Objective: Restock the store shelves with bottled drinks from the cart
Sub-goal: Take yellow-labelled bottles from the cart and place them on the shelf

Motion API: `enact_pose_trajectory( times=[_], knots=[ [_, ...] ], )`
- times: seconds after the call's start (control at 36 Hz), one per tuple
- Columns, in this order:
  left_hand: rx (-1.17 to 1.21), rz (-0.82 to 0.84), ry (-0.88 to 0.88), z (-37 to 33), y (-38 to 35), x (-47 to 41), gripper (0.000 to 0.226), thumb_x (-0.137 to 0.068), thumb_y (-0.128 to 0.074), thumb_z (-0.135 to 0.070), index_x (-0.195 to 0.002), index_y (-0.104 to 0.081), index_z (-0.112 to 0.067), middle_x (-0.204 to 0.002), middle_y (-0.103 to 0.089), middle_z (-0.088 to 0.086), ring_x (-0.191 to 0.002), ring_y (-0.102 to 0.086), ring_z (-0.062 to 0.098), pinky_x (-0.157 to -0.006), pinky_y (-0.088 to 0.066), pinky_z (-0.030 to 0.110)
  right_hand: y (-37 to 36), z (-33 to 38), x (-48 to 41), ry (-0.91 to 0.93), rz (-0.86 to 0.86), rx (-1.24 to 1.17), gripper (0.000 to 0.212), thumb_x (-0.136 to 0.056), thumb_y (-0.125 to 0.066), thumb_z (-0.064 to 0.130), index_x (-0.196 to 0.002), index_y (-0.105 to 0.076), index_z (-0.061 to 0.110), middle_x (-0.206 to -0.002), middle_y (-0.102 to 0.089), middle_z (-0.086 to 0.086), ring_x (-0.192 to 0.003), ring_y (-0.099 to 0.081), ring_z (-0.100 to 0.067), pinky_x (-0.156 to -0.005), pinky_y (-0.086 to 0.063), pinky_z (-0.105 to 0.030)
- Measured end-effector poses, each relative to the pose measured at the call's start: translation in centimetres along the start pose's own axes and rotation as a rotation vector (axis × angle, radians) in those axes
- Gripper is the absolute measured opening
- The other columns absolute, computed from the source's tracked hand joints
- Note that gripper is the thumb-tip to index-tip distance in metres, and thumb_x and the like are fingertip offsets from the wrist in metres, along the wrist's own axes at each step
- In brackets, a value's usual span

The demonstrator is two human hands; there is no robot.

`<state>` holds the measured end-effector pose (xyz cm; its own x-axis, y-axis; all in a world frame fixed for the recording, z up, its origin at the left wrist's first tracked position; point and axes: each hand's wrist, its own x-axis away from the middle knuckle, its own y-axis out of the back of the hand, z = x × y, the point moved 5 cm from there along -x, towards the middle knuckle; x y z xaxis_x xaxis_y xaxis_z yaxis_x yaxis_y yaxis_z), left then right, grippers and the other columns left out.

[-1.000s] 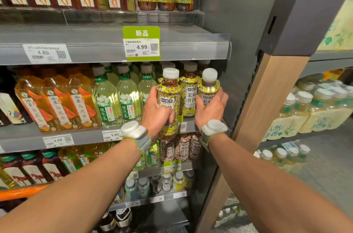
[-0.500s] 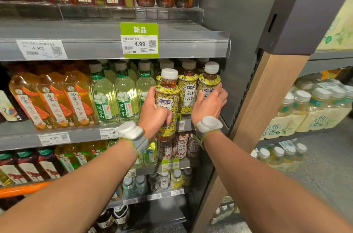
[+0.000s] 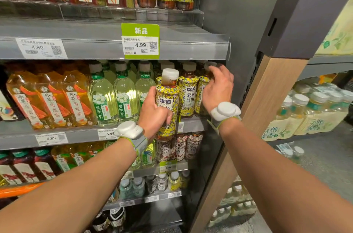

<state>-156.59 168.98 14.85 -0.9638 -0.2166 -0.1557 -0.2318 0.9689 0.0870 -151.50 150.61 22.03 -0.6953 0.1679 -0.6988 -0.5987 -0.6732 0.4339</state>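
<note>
My left hand (image 3: 152, 116) grips a yellow floral tea bottle (image 3: 168, 103) with a white cap, upright, just in front of the middle shelf's edge (image 3: 191, 125). My right hand (image 3: 217, 89) curls round a second yellow tea bottle (image 3: 201, 95) standing at the shelf's far right end. Its fingers reach up by the cap, under the shelf above, and hide most of this bottle. A matching bottle (image 3: 188, 93) stands on the shelf between the two.
Pale green tea bottles (image 3: 122, 97) and orange oolong bottles (image 3: 49, 99) fill the shelf to the left. A green price tag (image 3: 140, 42) hangs above. A wooden post (image 3: 267, 103) bounds the right side, with packed bottles (image 3: 309, 110) beyond. An orange bar (image 3: 19, 190) sits low left.
My right hand has pushed its bottle back onto the shelf's right end and slid up toward the cap. My left hand still holds its bottle before the shelf edge.
</note>
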Motion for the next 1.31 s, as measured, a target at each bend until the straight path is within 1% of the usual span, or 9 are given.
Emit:
enact_pose_trajectory(
  times=[0.08,0.17,0.28,0.42,0.69,0.89,0.97,1.14,1.31],
  knots=[
    [0.013,0.020,-0.026,-0.2,-0.3,0.0,0.107,-0.040,-0.058,0.001,-0.141,-0.044,-0.031,-0.129,-0.059,-0.008,-0.074,-0.063,0.011,-0.061,-0.061,0.041,-0.6,0.0,-1.1,0.000,0.128,0.074,0.033,-0.099,-0.047,0.004,-0.125,-0.068,0.008,-0.135,-0.053,-0.025,-0.127,-0.042,-0.040,-0.095,-0.031,-0.029],
    [-0.018,0.012,-0.038,0.0,-0.4,-0.3,0.092,-0.039,-0.059,0.000,-0.122,-0.049,-0.040,-0.096,-0.065,-0.032,-0.065,-0.058,-0.012,-0.064,-0.061,0.038,-1.1,-0.1,-1.5,-0.012,0.223,0.142,0.032,-0.103,-0.045,0.015,-0.129,-0.064,0.012,-0.135,-0.050,-0.025,-0.126,-0.039,-0.039,-0.095,-0.032,-0.034],
    [-0.016,0.027,-0.038,-0.2,-0.8,-0.4,0.084,-0.039,-0.059,0.003,-0.105,-0.055,-0.048,-0.091,-0.068,-0.013,-0.067,-0.061,-0.005,-0.071,-0.060,0.056,-1.5,-0.2,-1.2,-0.037,0.289,0.236,0.036,-0.104,-0.044,0.023,-0.137,-0.058,0.019,-0.132,-0.050,-0.020,-0.125,-0.038,-0.039,-0.100,-0.037,-0.042],
    [-0.012,0.037,-0.058,-0.4,-1.1,-0.5,0.090,-0.039,-0.058,0.003,-0.087,-0.050,-0.073,-0.075,-0.062,-0.037,-0.063,-0.058,-0.016,-0.074,-0.061,0.056,-1.6,-0.3,-1.1,-0.060,0.345,0.271,0.039,-0.100,-0.047,0.017,-0.137,-0.059,0.021,-0.130,-0.049,-0.018,-0.126,-0.036,-0.038,-0.100,-0.039,-0.043],
    [0.040,0.042,-0.023,-0.5,-0.8,0.0,0.099,-0.040,-0.057,0.005,-0.132,-0.046,-0.032,-0.098,-0.065,-0.022,-0.078,-0.066,0.011,-0.059,-0.056,0.032,-1.2,-0.4,-2.4,-0.154,0.423,0.168,0.040,-0.090,-0.054,0.002,-0.124,-0.069,0.019,-0.136,-0.055,-0.014,-0.131,-0.043,-0.034,-0.102,-0.040,-0.035],
    [0.010,0.015,-0.036,-1.0,-0.7,0.5,0.090,-0.043,-0.059,0.007,-0.093,-0.052,-0.067,-0.080,-0.061,-0.040,-0.069,-0.065,-0.004,-0.068,-0.060,0.053,-0.5,0.4,-0.1,-0.187,0.270,0.114,0.042,-0.083,-0.053,-0.009,-0.116,-0.070,0.011,-0.157,-0.034,-0.018,-0.137,-0.045,-0.033,-0.104,-0.037,-0.024],
    [0.020,-0.027,-0.028,-0.9,-0.8,0.3,0.074,-0.036,-0.059,0.004,-0.094,-0.058,-0.042,-0.079,-0.066,-0.011,-0.069,-0.063,0.023,-0.053,-0.056,0.049,0.0,1.0,3.0,-0.062,0.092,-0.065,0.032,-0.075,-0.052,-0.012,-0.097,-0.069,0.002,-0.130,-0.056,-0.019,-0.113,-0.059,-0.032,-0.100,-0.042,-0.024],
    [-0.023,-0.106,-0.016,-0.6,-1.7,0.1,0.065,-0.030,-0.058,0.001,-0.090,-0.053,-0.024,-0.083,-0.064,0.012,-0.069,-0.058,0.027,-0.049,-0.049,0.051,-3.5,0.0,10.4,-0.140,0.382,-0.313,0.038,-0.072,-0.050,0.012,-0.108,-0.060,0.009,-0.088,-0.059,-0.001,-0.079,-0.054,-0.020,-0.075,-0.051,-0.041],
    [-0.096,-0.120,0.011,-0.2,-2.3,-0.1,0.071,-0.031,-0.061,-0.001,-0.088,-0.052,-0.043,-0.080,-0.064,-0.015,-0.079,-0.062,0.028,-0.058,-0.057,0.059,-4.4,-0.7,12.0,-0.226,0.540,-0.344,0.072,-0.072,-0.058,0.031,-0.139,-0.041,0.014,-0.123,-0.061,-0.009,-0.115,-0.058,-0.031,-0.095,-0.049,-0.053]
  ],
)
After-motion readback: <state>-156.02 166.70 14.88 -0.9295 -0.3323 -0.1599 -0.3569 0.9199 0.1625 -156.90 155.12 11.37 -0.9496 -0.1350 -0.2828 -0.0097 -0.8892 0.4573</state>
